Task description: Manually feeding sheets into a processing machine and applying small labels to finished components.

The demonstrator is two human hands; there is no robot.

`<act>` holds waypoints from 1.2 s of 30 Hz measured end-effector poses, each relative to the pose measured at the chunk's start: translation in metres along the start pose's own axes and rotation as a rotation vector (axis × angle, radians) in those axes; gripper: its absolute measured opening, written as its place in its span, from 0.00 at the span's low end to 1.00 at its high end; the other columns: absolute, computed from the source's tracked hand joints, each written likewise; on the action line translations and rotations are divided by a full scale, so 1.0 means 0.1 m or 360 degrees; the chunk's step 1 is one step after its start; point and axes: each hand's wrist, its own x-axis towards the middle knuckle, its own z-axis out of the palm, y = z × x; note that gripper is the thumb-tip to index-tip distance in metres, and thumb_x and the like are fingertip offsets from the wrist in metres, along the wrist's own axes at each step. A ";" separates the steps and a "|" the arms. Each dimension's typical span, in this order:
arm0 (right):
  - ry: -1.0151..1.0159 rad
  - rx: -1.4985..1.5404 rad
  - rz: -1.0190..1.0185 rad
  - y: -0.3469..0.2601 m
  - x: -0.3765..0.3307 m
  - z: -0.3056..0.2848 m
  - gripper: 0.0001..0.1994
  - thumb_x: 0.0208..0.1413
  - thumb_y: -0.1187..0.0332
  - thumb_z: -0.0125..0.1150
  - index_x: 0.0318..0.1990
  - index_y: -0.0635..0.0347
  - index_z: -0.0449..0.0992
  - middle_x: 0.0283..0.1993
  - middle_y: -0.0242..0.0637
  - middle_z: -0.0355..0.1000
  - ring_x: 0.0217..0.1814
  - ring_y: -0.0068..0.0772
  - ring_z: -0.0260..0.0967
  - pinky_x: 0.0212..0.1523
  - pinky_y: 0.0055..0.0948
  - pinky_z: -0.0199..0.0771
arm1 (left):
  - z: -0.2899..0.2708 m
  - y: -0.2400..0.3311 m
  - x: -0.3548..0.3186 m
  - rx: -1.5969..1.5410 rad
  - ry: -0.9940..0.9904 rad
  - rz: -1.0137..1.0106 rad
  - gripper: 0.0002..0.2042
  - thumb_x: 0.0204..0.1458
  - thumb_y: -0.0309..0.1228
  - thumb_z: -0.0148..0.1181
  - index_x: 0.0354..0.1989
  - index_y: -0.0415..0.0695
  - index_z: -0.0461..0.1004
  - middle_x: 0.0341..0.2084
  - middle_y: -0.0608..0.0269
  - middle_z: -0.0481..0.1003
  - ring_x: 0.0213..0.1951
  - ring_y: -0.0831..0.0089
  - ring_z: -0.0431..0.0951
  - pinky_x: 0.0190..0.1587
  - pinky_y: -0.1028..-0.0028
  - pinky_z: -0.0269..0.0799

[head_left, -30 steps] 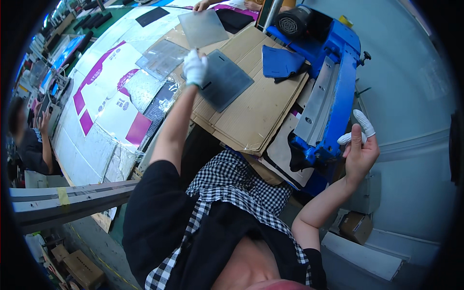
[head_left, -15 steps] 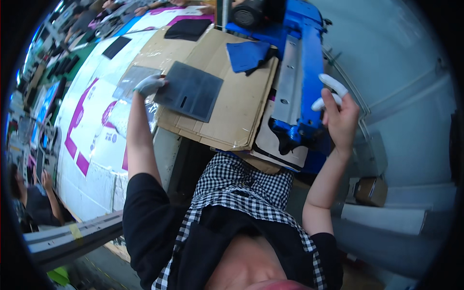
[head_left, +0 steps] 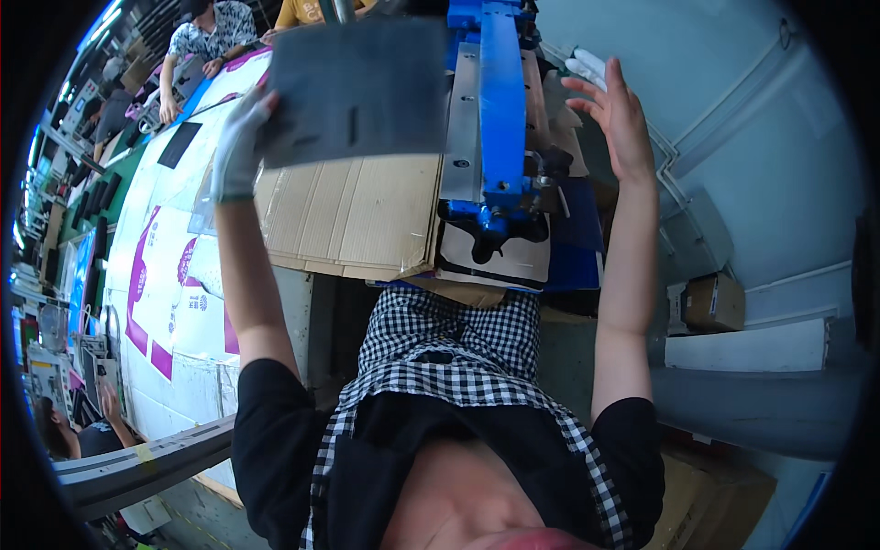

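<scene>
My left hand [head_left: 239, 151], in a whitish glove, is closed on the left edge of a thin dark grey sheet [head_left: 357, 87] with small slots near its lower edge. The sheet is held up over the cardboard [head_left: 353, 215] and hides its far part. To the right of the sheet stands a blue machine [head_left: 502, 110] with a long metal bar. My right hand [head_left: 626, 124] is raised beyond the machine's right side, fingers apart and nothing in them. White covers [head_left: 587, 69] sit on some of its fingertips.
A white table covering with magenta print [head_left: 183, 293] spreads left, bearing a black flat piece [head_left: 181, 145] and partly visible clear plastic [head_left: 203, 209]. Co-workers, one in a patterned shirt [head_left: 215, 37], are at the far left. A grey rail [head_left: 151, 463] crosses lower left; a carton [head_left: 715, 302] stands right.
My left hand has lifted the grey sheet off the cardboard. My right hand has moved farther away and its fingers have straightened. The view has shifted, and the sheet covers where the blue cloth lay.
</scene>
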 end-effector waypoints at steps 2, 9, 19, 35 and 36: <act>-0.0184 0.0168 0.0161 -0.04 0.11 -0.15 0.33 0.57 0.44 0.38 0.56 0.69 0.57 0.51 0.47 0.64 0.49 0.30 0.65 0.48 0.26 0.63 | 0.49 0.09 0.35 -0.0108 -0.0286 0.0254 0.26 0.49 0.36 0.57 0.53 0.32 0.62 0.39 0.46 0.71 0.38 0.66 0.73 0.43 0.77 0.68; 0.0423 -0.0035 0.0017 -0.38 0.00 -0.63 0.27 0.55 0.53 0.48 0.52 0.69 0.64 0.53 0.42 0.65 0.51 0.29 0.65 0.49 0.25 0.63 | 2.16 0.29 0.71 -0.0531 -0.0720 -0.0227 0.13 0.53 0.36 0.50 0.25 0.38 0.71 0.20 0.66 0.69 0.23 0.79 0.66 0.27 0.82 0.63; 0.0555 0.0693 0.0339 0.25 -0.07 -1.64 0.18 0.57 0.61 0.47 0.48 0.67 0.68 0.44 0.38 0.71 0.41 0.27 0.70 0.42 0.21 0.68 | 2.08 0.08 0.93 0.0465 -0.0859 -0.0021 0.15 0.54 0.40 0.48 0.31 0.40 0.73 0.22 0.60 0.72 0.22 0.72 0.69 0.28 0.78 0.66; 0.0394 0.0884 0.0708 1.48 -0.11 -0.62 0.21 0.55 0.53 0.48 0.45 0.63 0.70 0.39 0.35 0.72 0.35 0.22 0.70 0.32 0.19 0.67 | 1.63 -0.98 0.65 0.0193 -0.0451 -0.0824 0.24 0.51 0.49 0.52 0.41 0.36 0.70 0.29 0.60 0.74 0.22 0.76 0.69 0.24 0.82 0.63; 0.0424 0.0779 0.0731 1.48 -0.11 -0.58 0.21 0.55 0.53 0.49 0.45 0.62 0.70 0.39 0.34 0.72 0.34 0.21 0.70 0.30 0.18 0.67 | 1.63 -0.99 0.63 0.0379 -0.0417 -0.0860 0.25 0.50 0.49 0.53 0.42 0.36 0.69 0.31 0.58 0.74 0.23 0.75 0.71 0.26 0.81 0.65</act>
